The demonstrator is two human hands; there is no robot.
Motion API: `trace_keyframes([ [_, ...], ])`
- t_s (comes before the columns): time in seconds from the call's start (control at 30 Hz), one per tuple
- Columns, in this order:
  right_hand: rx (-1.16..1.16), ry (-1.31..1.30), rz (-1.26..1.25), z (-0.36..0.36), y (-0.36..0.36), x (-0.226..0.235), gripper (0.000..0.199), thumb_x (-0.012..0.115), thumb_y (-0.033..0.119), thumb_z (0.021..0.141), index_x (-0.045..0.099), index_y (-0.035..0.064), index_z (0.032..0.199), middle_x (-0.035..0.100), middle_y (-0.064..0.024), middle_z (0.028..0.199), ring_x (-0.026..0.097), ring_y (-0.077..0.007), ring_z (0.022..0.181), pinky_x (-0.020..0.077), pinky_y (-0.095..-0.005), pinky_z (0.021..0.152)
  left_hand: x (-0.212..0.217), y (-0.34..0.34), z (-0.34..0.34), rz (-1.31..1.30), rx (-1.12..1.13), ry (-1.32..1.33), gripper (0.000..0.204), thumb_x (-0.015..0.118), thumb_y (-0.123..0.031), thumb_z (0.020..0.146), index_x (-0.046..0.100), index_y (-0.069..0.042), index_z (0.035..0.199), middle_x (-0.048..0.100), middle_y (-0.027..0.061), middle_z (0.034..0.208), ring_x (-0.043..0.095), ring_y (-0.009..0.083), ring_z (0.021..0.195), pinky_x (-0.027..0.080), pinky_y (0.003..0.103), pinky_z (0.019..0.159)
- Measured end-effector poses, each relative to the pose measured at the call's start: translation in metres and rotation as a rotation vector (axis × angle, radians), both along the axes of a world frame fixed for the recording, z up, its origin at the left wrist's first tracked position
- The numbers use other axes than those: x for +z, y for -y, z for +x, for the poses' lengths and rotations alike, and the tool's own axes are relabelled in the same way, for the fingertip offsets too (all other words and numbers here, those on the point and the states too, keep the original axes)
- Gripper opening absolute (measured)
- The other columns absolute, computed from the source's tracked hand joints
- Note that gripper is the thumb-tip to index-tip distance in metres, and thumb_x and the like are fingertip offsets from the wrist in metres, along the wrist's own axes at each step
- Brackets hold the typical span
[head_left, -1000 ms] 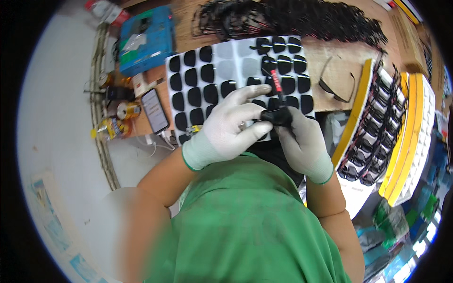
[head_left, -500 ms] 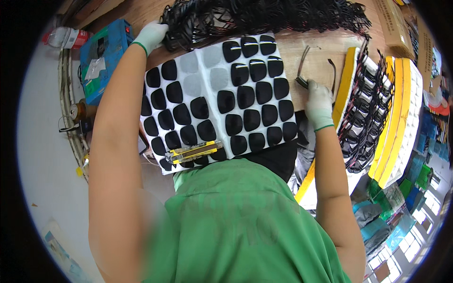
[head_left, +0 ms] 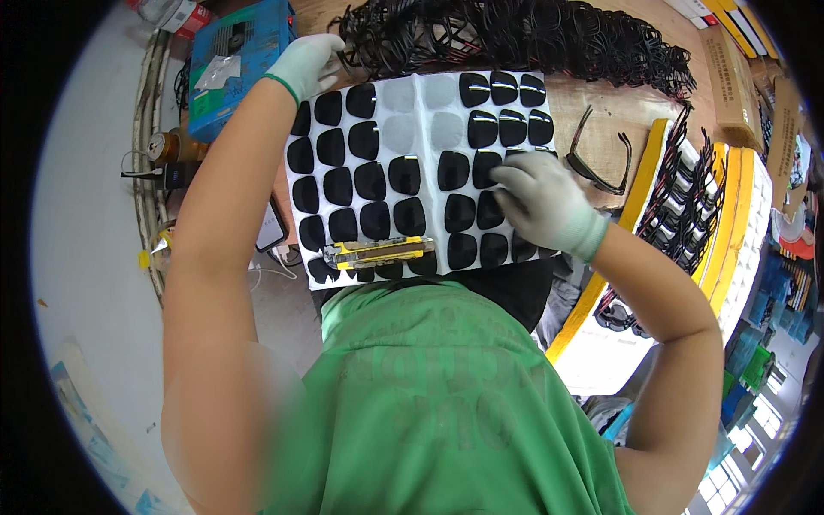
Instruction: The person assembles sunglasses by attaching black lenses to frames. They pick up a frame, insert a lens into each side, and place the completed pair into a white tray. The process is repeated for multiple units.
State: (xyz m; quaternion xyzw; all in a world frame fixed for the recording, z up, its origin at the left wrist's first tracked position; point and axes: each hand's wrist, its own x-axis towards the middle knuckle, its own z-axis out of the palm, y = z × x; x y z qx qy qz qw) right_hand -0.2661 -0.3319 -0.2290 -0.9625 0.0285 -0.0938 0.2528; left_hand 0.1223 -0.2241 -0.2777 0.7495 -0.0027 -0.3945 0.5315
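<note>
White gloves with green cuffs cover both hands. My left hand [head_left: 307,67] is at the far left corner of a white sheet [head_left: 429,184] bearing rows of dark sunglass lenses [head_left: 370,181]. Its fingers are bent and apart, reaching the edge of a heap of black glasses frames [head_left: 506,39]. Over the sheet's right side hovers my right hand [head_left: 554,204], fingers loosely curled and apart above the lenses, with nothing visible in them. To its right, a single pair of black glasses [head_left: 599,172] lies on the table, temples pointing away. A yellow utility knife [head_left: 382,251] rests across the sheet's near edge.
Yellow-edged white foam trays [head_left: 699,219] with more frames stand at the right. A cardboard box [head_left: 730,86] is behind them. At the far left are a blue machine [head_left: 236,64], a can [head_left: 163,148] and a phone [head_left: 273,227] beside a white cable.
My right hand has let go of the glasses, which now lie on the table, and has moved left over the lenses. My left hand stays near the heap, its fingers more bent.
</note>
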Motion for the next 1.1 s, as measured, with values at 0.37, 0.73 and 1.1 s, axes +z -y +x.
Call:
trace_keyframes([
  [0.37,-0.41,-0.276,-0.263,0.066,-0.065,-0.003,0.033,0.079,0.03,0.079,0.069,0.0053,0.099,0.064,-0.0119,0.101,0.063,-0.0318,0.098,0.0532,-0.0441,0.084,-0.027,0.025,0.032,0.273,-0.34,0.381,0.029,0.07,-0.026,0.086,0.068,0.0,0.098,0.063,0.0117,0.097,0.061,0.0261,0.092,0.051,0.04,0.086],
  [0.73,-0.395,0.019,0.365,0.034,-0.077,0.022,0.016,0.074,0.013,0.083,0.064,0.0021,0.089,0.064,-0.0138,0.089,0.065,-0.0349,0.084,0.0524,-0.043,0.074,-0.008,0.019,0.033,-0.106,0.072,0.029,0.009,0.073,-0.015,0.083,0.064,-0.013,0.083,0.06,0.0003,0.08,0.054,0.0137,0.064,0.049,0.026,0.061],
  [1.1,-0.184,0.061,0.328,0.0,-0.059,0.036,0.014,0.07,0.009,0.087,0.06,0.0012,0.095,0.062,-0.0146,0.088,0.064,-0.0341,0.077,0.0517,-0.0397,0.067,0.1,-0.121,-0.177,-0.745,-0.226,0.317,0.056,0.041,0.02,0.071,0.034,-0.007,0.12,0.053,0.0182,0.119,0.059,0.0208,0.084,0.053,0.036,0.075],
])
